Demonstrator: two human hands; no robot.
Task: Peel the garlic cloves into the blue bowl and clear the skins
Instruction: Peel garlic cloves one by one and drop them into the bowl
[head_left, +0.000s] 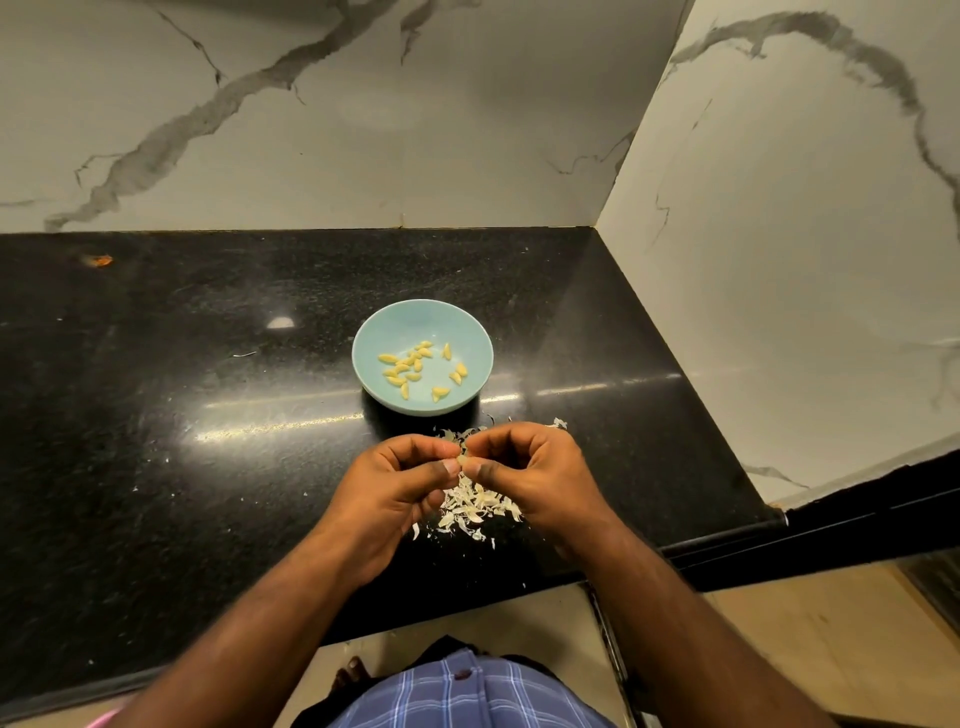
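A light blue bowl (457, 325) stands on the black counter and holds several peeled yellow garlic cloves (408, 366). Just in front of the bowl, my left hand (395, 488) and my right hand (530, 473) meet fingertip to fingertip above the counter. Both pinch one small garlic clove (461, 459) between thumbs and forefingers. A heap of pale garlic skins (475, 506) lies on the counter under my hands, with more skins (462, 432) just beyond my fingers.
The black granite counter (182, 415) ends at a front edge near my body. Marble walls (363, 130) close it off at the back and right. Tiny skin flakes are scattered left of the heap. An orange scrap (100, 260) lies far left.
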